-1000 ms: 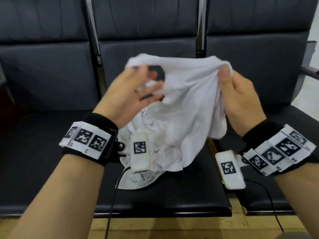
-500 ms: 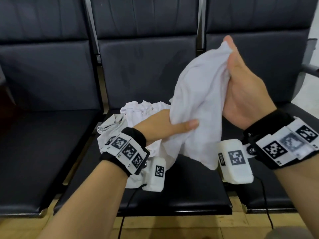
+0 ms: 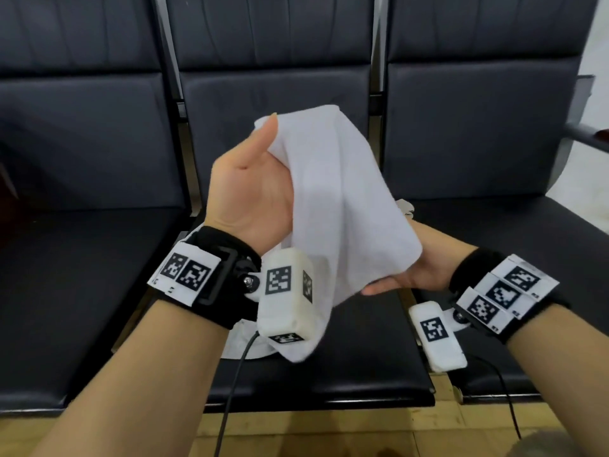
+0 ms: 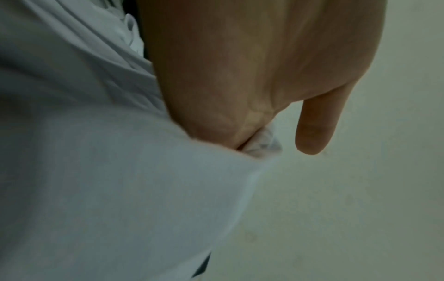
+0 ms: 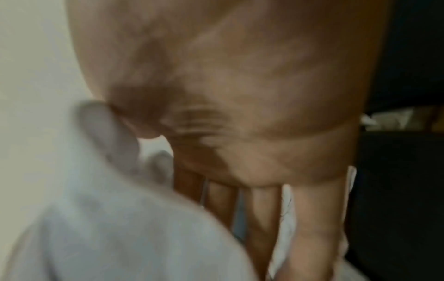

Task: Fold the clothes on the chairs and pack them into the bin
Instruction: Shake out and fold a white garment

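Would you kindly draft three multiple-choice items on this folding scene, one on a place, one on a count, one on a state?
1. Where is the white garment?
A. Flat on the floor
B. Held up above the middle seat
C. Draped over a backrest

2. How many black chairs show side by side?
A. Three
B. One
C. Five

3. How does the left hand meet the garment?
A. Lies flat beneath it
B. Hangs clear of it
C. Grips its upper part, thumb up

Answers: 1 B, both hands hold it in the air over that seat, the right hand at its lower part. 2 A, three backrests stand in a row. 3 C, cloth bunches in its fist.
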Motion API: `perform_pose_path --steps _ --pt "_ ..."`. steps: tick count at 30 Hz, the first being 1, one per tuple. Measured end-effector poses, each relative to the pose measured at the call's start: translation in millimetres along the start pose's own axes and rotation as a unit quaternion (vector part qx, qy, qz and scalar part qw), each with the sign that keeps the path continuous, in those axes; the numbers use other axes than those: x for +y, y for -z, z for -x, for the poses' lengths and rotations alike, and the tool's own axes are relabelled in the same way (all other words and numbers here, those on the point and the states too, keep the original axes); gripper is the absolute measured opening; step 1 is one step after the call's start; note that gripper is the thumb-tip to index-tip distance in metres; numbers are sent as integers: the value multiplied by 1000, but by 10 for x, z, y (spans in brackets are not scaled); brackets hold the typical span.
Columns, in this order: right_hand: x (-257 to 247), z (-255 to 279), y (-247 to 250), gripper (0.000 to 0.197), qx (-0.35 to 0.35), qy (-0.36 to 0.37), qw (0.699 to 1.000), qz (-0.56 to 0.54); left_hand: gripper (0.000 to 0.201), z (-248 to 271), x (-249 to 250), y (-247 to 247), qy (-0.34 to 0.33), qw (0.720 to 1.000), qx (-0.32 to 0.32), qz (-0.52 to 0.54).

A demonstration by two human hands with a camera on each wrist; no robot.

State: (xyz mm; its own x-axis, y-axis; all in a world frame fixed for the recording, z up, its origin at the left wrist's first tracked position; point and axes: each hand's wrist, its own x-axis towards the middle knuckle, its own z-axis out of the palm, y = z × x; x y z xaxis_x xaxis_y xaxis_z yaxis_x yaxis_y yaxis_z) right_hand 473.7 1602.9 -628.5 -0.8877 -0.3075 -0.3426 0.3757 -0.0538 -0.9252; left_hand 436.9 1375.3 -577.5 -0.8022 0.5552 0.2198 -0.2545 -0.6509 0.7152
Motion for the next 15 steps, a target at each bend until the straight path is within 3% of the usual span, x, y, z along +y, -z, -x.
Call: perform_pose_path --steps 3,5,8,11,15 --pt "-36 44 -24 88 -91 33 990 -105 41 38 16 -34 -7 998 11 -55" --pt "-62 71 -52 76 -102 92 981 -140 36 48 18 -8 3 995 28 -96" --pt "-59 28 -18 46 -7 171 978 -119 35 57 85 99 -2 985 84 -148" --pt "-110 1 81 46 83 214 971 -69 44 66 175 218 1 976 117 -182" --pt "-184 66 187 49 121 279 947 -108 52 92 253 392 2 937 182 -298"
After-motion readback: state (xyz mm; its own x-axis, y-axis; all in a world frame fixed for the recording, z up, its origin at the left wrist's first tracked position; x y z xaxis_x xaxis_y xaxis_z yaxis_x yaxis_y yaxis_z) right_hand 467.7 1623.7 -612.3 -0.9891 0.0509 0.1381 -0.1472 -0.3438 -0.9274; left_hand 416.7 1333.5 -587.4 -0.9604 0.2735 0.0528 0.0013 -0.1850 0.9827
